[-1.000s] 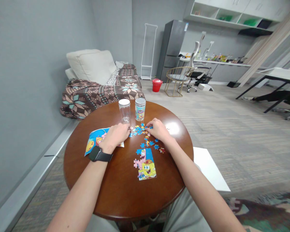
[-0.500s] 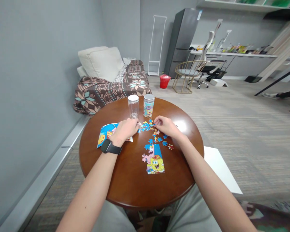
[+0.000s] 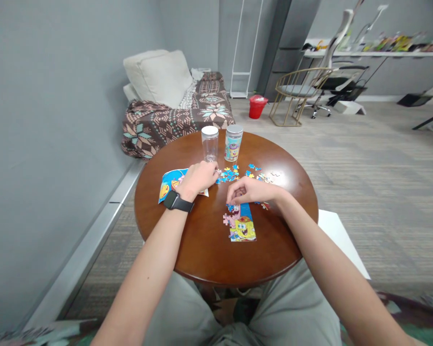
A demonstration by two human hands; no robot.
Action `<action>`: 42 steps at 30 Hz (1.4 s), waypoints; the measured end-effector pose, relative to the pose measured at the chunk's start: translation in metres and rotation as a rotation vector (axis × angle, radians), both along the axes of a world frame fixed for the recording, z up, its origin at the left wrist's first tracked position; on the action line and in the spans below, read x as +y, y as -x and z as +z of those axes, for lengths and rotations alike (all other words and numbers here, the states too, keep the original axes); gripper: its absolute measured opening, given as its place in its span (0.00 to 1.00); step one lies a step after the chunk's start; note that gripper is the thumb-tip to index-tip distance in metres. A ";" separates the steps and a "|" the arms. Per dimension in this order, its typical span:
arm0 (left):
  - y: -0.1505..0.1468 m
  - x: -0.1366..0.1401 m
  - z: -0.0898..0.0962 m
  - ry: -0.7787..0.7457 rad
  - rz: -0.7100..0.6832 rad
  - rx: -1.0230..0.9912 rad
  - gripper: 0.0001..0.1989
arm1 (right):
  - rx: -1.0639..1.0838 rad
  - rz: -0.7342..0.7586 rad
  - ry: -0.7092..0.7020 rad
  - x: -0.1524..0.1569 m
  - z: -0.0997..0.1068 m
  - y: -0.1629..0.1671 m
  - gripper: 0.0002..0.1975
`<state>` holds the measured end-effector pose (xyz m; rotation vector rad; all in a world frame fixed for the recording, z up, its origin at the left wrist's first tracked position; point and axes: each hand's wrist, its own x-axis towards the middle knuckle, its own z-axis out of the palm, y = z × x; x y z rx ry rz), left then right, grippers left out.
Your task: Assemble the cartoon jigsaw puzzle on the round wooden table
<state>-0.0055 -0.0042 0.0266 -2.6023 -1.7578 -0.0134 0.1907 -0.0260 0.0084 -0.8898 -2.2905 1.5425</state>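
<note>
My left hand (image 3: 202, 176), with a black watch (image 3: 176, 199) on its wrist, rests partly over a cartoon picture sheet (image 3: 169, 182). Its curled fingertips touch the left edge of the loose jigsaw pieces (image 3: 229, 174); what they pinch is hidden. My right hand (image 3: 247, 190) is closed over the top edge of a partly joined cartoon puzzle (image 3: 242, 225), with a small blue puzzle piece (image 3: 230, 207) at its fingertips. The joined part shows a yellow and a pink figure and has a jagged left side. The right hand covers some of the loose pieces.
A clear jar (image 3: 210, 144) with a white lid and a cartoon-printed jar (image 3: 233, 144) stand behind the pieces on the round brown table (image 3: 209, 262). More pieces (image 3: 269, 177) lie to the right. A covered sofa (image 3: 180, 117) and red bin (image 3: 257, 106) are beyond.
My right hand has moved from the loose pieces toward me, down to the joined puzzle's top edge. My left hand stays by the pile. The view has tilted down and shifted left.
</note>
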 end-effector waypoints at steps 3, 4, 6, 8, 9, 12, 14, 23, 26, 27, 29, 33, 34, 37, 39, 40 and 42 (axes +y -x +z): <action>0.001 -0.001 -0.001 -0.001 -0.006 -0.017 0.16 | -0.008 0.038 -0.055 0.000 0.002 0.001 0.07; 0.001 -0.001 -0.001 -0.003 -0.009 -0.025 0.16 | -0.005 0.045 -0.058 0.000 0.002 0.001 0.08; 0.001 -0.001 -0.001 -0.006 -0.010 -0.036 0.16 | -0.004 0.047 -0.049 0.000 0.002 0.001 0.08; 0.001 -0.001 -0.001 -0.009 -0.014 -0.044 0.17 | -0.008 0.040 -0.029 -0.001 0.001 0.001 0.08; 0.001 -0.001 -0.001 -0.009 -0.021 -0.047 0.17 | -0.011 0.033 -0.019 -0.001 0.000 0.001 0.09; 0.001 0.000 -0.001 -0.004 -0.058 -0.052 0.17 | -0.017 0.025 -0.007 -0.002 0.001 0.001 0.10; 0.001 0.000 -0.001 -0.006 -0.070 -0.052 0.16 | -0.021 0.036 -0.032 -0.003 0.002 0.002 0.10; 0.000 0.000 0.000 -0.012 -0.059 -0.039 0.16 | -0.047 0.109 -0.225 -0.003 0.004 0.003 0.09; 0.000 0.000 0.000 -0.005 -0.055 -0.035 0.16 | -0.048 0.119 -0.224 -0.003 0.004 0.004 0.08; 0.000 0.001 0.000 -0.004 -0.054 -0.035 0.16 | -0.051 0.122 -0.221 -0.003 0.004 0.004 0.08; 0.000 0.001 -0.001 -0.004 -0.058 -0.037 0.16 | -0.060 0.127 -0.219 -0.003 0.003 0.004 0.08; 0.001 0.002 -0.002 -0.012 -0.067 -0.049 0.16 | -0.071 0.135 -0.233 -0.002 0.001 0.003 0.08; 0.001 0.002 -0.003 -0.016 -0.067 -0.052 0.16 | -0.072 0.138 -0.240 -0.002 0.000 0.003 0.08; 0.001 0.002 -0.003 -0.019 -0.067 -0.049 0.16 | -0.065 0.141 -0.257 -0.001 -0.003 0.002 0.08; 0.001 0.002 -0.003 -0.014 -0.067 -0.041 0.16 | -0.054 0.141 -0.265 0.000 -0.004 0.002 0.08; 0.001 0.002 -0.003 -0.012 -0.067 -0.038 0.17 | -0.052 0.142 -0.268 0.000 -0.004 0.002 0.07; 0.001 0.002 -0.002 -0.011 -0.067 -0.036 0.17 | -0.057 0.147 -0.268 0.000 -0.004 0.002 0.07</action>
